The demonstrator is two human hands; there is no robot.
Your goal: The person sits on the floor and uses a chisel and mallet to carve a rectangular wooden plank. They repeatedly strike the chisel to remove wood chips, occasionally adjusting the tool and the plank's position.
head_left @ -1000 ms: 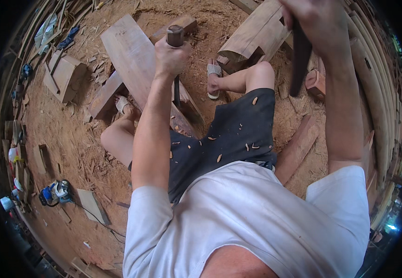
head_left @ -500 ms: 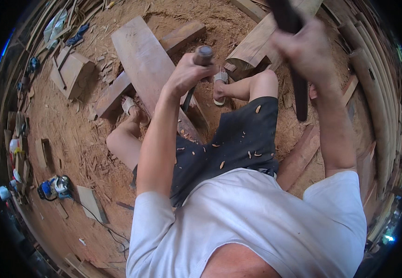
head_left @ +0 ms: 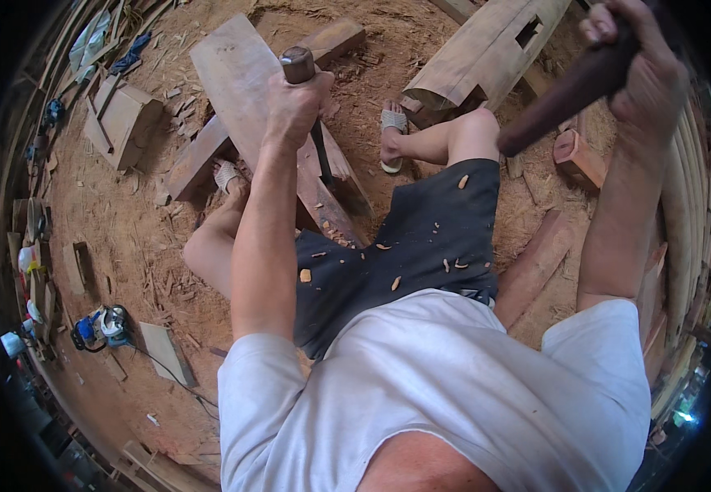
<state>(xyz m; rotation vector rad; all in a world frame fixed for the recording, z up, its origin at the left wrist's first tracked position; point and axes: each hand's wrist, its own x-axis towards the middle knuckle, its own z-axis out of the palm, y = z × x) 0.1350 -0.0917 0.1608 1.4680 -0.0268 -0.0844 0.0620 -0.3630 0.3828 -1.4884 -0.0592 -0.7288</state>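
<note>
My left hand is closed around the handle of a chisel. Its blade points down, and the tip meets the near end of a wide wooden plank between my legs. At the upper right my right hand is raised, fingers wrapped round a dark wooden mallet. The mallet slants down toward my knee, apart from the chisel. Wood chips lie at the plank's near end, and more are scattered over my dark shorts.
A crosswise beam passes beneath the plank. A thick timber with cut mortises lies at the upper right, a reddish block near my right arm. On the left floor are a blue corded power tool and a large wood block.
My right hand has moved up and to the right, and the mallet now slants instead of hanging nearly upright. My left hand has shifted slightly left with the chisel.
</note>
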